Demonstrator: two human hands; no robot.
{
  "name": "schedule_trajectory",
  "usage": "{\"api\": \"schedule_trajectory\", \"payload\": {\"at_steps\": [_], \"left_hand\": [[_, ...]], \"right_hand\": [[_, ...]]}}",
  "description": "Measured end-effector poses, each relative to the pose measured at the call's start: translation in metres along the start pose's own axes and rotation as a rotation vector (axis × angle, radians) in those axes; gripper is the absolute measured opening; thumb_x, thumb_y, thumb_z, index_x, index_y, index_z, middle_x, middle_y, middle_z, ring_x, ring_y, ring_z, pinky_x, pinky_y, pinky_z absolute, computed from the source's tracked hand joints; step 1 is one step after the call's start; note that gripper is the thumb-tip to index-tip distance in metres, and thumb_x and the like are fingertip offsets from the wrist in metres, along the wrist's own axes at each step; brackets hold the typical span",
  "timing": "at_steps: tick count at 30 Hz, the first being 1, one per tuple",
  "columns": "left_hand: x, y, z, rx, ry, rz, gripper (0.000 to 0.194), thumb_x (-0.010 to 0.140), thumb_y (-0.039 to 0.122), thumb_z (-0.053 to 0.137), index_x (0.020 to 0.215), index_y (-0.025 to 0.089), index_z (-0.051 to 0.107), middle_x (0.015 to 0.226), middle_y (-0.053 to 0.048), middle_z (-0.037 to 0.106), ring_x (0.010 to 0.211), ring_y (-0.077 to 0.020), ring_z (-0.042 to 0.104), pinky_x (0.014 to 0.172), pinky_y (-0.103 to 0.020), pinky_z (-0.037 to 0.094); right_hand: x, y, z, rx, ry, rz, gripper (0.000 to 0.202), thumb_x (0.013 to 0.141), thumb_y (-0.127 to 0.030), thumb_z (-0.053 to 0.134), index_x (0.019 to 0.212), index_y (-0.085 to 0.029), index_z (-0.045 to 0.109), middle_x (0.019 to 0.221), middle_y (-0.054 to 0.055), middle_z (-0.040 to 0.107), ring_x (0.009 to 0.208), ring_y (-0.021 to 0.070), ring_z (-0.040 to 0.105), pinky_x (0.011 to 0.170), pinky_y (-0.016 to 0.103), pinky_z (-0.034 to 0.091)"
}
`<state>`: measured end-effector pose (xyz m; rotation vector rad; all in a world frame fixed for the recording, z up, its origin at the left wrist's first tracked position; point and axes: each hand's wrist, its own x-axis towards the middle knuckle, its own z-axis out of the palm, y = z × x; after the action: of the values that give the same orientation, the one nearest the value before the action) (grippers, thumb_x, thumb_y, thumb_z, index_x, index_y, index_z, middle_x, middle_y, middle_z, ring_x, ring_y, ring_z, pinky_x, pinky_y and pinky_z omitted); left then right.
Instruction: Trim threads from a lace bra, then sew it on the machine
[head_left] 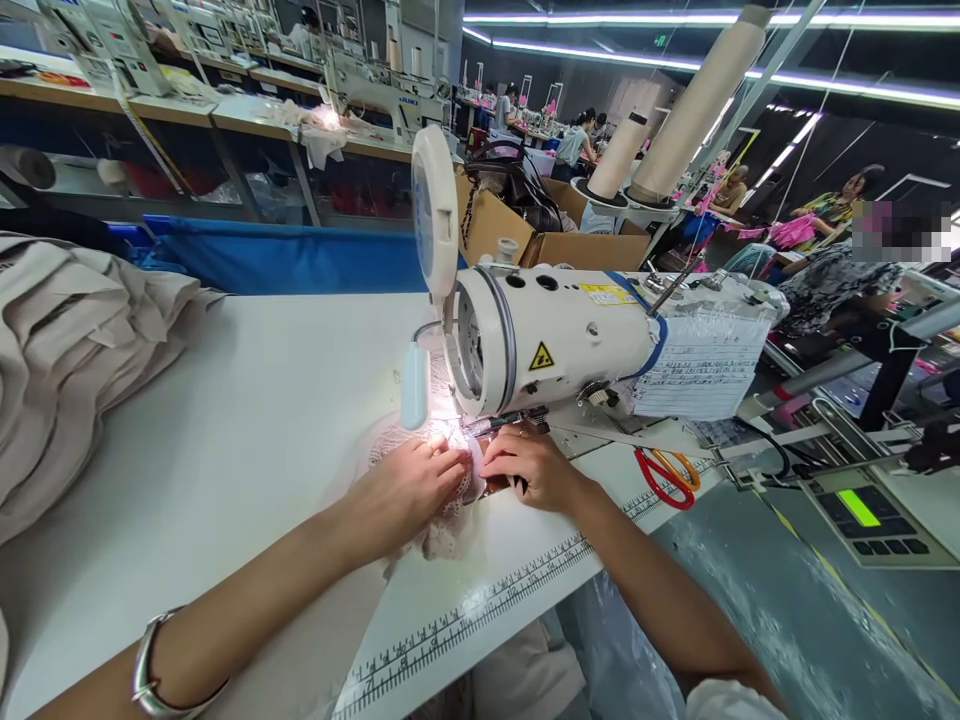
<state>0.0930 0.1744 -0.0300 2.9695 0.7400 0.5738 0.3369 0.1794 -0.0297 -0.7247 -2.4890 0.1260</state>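
Observation:
My left hand (409, 490) lies flat on a piece of white lace fabric (442, 535), fingers pressing it down just before the needle area of a white sewing machine (547, 340). My right hand (529, 465) rests beside it on the same lace, fingertips pinching the fabric edge under the machine head. A bright lamp lights the spot between both hands. The needle itself is hidden by glare. A silver bracelet (150, 665) circles my left wrist.
Red-handled scissors (664, 475) lie right of my right hand. A stack of beige fabric (67, 350) sits at the table's left. A printed ruler (480, 600) runs along the table's front edge. A control panel (870, 515) stands at the right. Other people work in the background.

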Motion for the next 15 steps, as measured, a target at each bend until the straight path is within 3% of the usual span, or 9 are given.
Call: {"api": "schedule_trajectory", "payload": {"at_steps": [6,11,15], "left_hand": [[0.0036,0.0022,-0.0021,0.155,-0.073,0.008,0.022,0.097,0.011,0.04,0.093,0.016,0.061,0.095,-0.01,0.06,0.075,-0.0219,0.048,0.062,-0.036,0.034],[0.0046,0.0044,-0.0023,0.19,-0.089,0.024,0.026,0.094,0.007,0.038,0.087,0.014,0.061,0.094,-0.011,0.06,0.072,-0.0229,0.047,0.06,-0.037,0.035],[0.0043,0.005,-0.0022,0.19,-0.07,-0.002,0.024,0.094,0.007,0.039,0.098,0.013,0.062,0.1,-0.013,0.061,0.076,-0.024,0.05,0.062,-0.037,0.037]], "right_hand": [[0.0012,0.0006,0.0013,0.049,0.093,-0.087,0.029,0.083,0.0,0.051,0.084,-0.022,0.069,0.091,0.001,0.077,0.086,0.019,0.063,0.079,0.035,0.05],[-0.0019,0.0027,0.0037,0.025,0.04,-0.036,0.029,0.084,0.0,0.051,0.085,-0.023,0.07,0.094,0.002,0.077,0.089,0.0196,0.064,0.077,0.036,0.051],[-0.0027,0.0031,0.0039,0.002,0.008,-0.035,0.029,0.083,0.002,0.053,0.088,-0.022,0.069,0.095,0.002,0.077,0.091,0.0195,0.064,0.077,0.035,0.052]]}}
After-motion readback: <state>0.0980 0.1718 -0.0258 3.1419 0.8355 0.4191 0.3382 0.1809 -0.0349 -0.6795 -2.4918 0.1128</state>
